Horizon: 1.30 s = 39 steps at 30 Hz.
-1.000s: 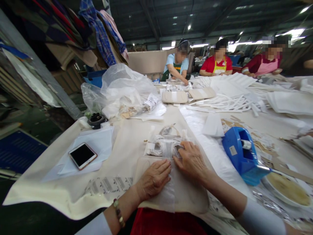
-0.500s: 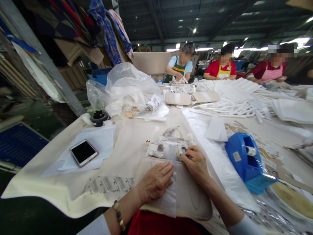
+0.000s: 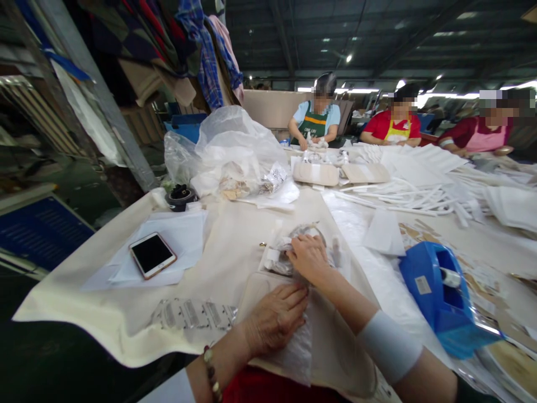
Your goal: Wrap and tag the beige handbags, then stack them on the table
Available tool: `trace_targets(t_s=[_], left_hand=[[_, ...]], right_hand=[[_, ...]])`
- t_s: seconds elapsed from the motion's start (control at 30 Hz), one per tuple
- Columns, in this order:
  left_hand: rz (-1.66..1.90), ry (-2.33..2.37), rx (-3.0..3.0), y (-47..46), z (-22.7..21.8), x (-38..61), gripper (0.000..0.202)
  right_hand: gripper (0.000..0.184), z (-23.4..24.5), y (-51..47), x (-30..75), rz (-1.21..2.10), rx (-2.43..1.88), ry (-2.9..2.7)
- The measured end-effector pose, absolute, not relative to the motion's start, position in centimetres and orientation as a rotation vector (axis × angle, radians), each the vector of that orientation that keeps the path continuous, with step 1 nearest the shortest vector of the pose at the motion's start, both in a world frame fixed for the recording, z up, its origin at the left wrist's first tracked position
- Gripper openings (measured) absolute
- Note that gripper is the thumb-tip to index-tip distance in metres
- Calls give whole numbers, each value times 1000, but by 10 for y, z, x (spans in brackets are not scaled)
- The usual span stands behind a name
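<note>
A beige handbag (image 3: 335,341) lies flat in front of me, with a strip of clear plastic film (image 3: 302,358) down its middle. My left hand (image 3: 274,316) rests flat on the film and the bag, fingers stretched out. At the bag's far end are a strap (image 3: 274,260) wrapped in white and clear material, and more wrapped pieces (image 3: 308,229). Over this wrapped strap bundle bends my right hand (image 3: 312,258), its fingers curled down onto it. The fingertips and part of the bundle are hidden by that hand.
A phone (image 3: 151,254) lies on white paper at the left. Right of the bag stand a blue tape dispenser (image 3: 440,296) and plastic sheets (image 3: 356,235). Farther back are a clear plastic bag (image 3: 235,140) and white tubes (image 3: 403,196). Several co-workers sit across the table.
My right hand has moved from the right coil of the strap leftward and up across the bundle. My left hand stays on the film. The view has shifted slightly.
</note>
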<state>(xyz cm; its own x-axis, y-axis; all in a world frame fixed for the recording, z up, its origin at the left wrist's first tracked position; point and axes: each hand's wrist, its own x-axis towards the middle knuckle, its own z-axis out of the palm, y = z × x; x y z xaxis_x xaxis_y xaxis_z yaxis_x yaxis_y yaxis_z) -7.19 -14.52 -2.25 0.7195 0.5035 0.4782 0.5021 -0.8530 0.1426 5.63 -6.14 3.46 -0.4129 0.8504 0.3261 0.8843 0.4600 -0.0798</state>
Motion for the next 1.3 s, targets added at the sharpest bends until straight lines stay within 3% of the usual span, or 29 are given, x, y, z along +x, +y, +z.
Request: trace_targets(t_s=[0.23,0.4,0.53,0.7,0.97,1.07,1.2,1.3], left_hand=[[799,872,2917,-145,-24,-73,34],[813,874,2928,-146,-20,-73,33],[808,837,2923,-148,-19,-72,30],[775,801,2972,-151,-18,-74,32],[527,813,3072,-172,-18,-90,45],[450,828,3078,-180,-20,-92,60],[347,848,3126,-185,-21,-90,82],[337,852,3215,-186,-23,-88,82]], right_hand=[[23,36,-41,38,-185,-1299,-2596],[27,43,-81,73,-205,-1283,-2523],[37,8,-148,108,-328,-1022,-2420],[46,-28,-191,119,-391,-998,-2452],[41,-20,-206,138,-193,-918,-2542],[53,-26,-220,147,-252,-917,-2625],[50,-32,-222,148,-250,-913,-2606],[46,-27,-222,149,-178,-908,-2580]])
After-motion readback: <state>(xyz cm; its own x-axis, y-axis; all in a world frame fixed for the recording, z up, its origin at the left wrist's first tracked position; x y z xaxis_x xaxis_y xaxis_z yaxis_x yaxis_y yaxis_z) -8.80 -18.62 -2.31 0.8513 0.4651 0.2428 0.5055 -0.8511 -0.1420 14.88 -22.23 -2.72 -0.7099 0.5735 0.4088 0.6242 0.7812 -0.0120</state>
